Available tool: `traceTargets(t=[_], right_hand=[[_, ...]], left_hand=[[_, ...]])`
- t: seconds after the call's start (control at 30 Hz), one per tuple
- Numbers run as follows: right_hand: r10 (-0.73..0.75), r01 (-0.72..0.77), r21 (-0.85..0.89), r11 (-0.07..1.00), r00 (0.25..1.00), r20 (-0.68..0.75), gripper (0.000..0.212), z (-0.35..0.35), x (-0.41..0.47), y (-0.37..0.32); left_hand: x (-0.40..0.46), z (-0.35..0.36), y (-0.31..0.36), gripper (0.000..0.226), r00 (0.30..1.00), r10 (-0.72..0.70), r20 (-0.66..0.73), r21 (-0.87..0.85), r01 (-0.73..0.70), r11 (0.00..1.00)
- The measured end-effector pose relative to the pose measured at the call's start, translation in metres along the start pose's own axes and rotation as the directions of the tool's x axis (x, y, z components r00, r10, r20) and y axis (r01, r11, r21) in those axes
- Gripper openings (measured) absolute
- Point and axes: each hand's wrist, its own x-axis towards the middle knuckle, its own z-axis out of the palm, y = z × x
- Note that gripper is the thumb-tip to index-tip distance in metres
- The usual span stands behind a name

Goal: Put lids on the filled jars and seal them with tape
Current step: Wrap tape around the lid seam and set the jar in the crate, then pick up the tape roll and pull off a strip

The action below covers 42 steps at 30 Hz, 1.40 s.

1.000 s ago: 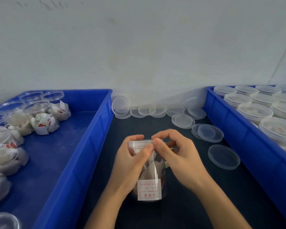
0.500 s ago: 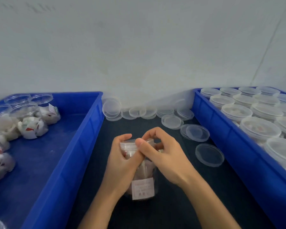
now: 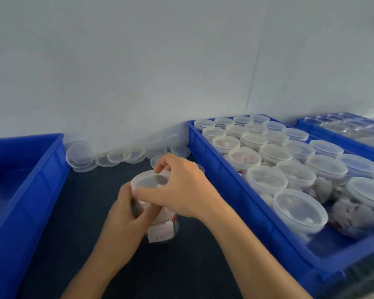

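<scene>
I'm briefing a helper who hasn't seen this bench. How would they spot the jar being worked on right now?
Look at the dark table between the two blue crates. One clear lidded jar stands there, held by the left hand and right hand. Unlike the other lidded jars, it is outside any crate.

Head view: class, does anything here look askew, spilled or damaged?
Nothing spilled or broken. The jar held by the left hand and right hand leans, its lid tilted toward the camera. Spare lids lie loosely overlapped along the wall.
</scene>
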Motion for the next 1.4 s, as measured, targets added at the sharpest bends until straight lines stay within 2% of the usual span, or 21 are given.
traceTargets(t=[0.2, 0.47, 0.6, 0.73, 0.8, 0.93, 1.07, 1.2, 1.33, 1.4], right_hand=[[-0.036, 0.02, -0.095, 0.995, 0.986, -0.165, 0.051, -0.055, -0.016, 0.003], [-0.021, -0.042, -0.144, 0.989, 0.914, -0.405, 0.047, -0.144, -0.051, 0.0], [-0.011, -0.095, -0.188, 0.978, 0.868, -0.497, 0.052, -0.186, -0.068, 0.01], [0.039, -0.21, -0.224, 0.952, 0.806, -0.59, 0.063, -0.214, -0.084, 0.033], [0.07, -0.271, -0.234, 0.934, 0.78, -0.622, 0.062, -0.221, -0.09, 0.047], [0.132, -0.362, -0.242, 0.9, 0.756, -0.641, 0.057, -0.221, -0.1, 0.075], [0.223, -0.444, -0.227, 0.867, 0.753, -0.62, 0.074, -0.217, -0.107, 0.095], [0.293, -0.489, -0.21, 0.847, 0.758, -0.583, 0.087, -0.21, -0.111, 0.117], [0.4, -0.536, -0.192, 0.822, 0.784, -0.474, 0.094, -0.206, -0.114, 0.138], [0.452, -0.566, -0.186, 0.803, 0.782, -0.429, 0.093, -0.207, -0.116, 0.147]], left_hand=[[0.006, 0.045, 0.038, 0.051, 0.995, 0.095, 0.021, 0.13, -0.097, 0.987], [0.022, 0.109, 0.104, 0.043, 0.966, 0.244, 0.081, -0.003, -0.244, 0.97], [0.034, 0.154, 0.134, 0.052, 0.94, 0.289, 0.183, -0.123, -0.269, 0.955], [0.044, 0.201, 0.155, 0.058, 0.91, 0.285, 0.301, -0.144, -0.252, 0.957], [0.049, 0.222, 0.155, 0.058, 0.891, 0.269, 0.366, -0.126, -0.239, 0.963], [0.055, 0.25, 0.142, 0.053, 0.862, 0.227, 0.454, -0.068, -0.22, 0.973], [0.051, 0.26, 0.136, 0.055, 0.838, 0.23, 0.495, 0.011, -0.271, 0.963], [0.044, 0.265, 0.132, 0.069, 0.832, 0.177, 0.525, 0.16, -0.301, 0.94], [0.041, 0.27, 0.131, 0.1, 0.803, 0.198, 0.562, 0.361, -0.453, 0.815], [0.042, 0.271, 0.133, 0.102, 0.793, 0.208, 0.573, 0.421, -0.503, 0.755]])
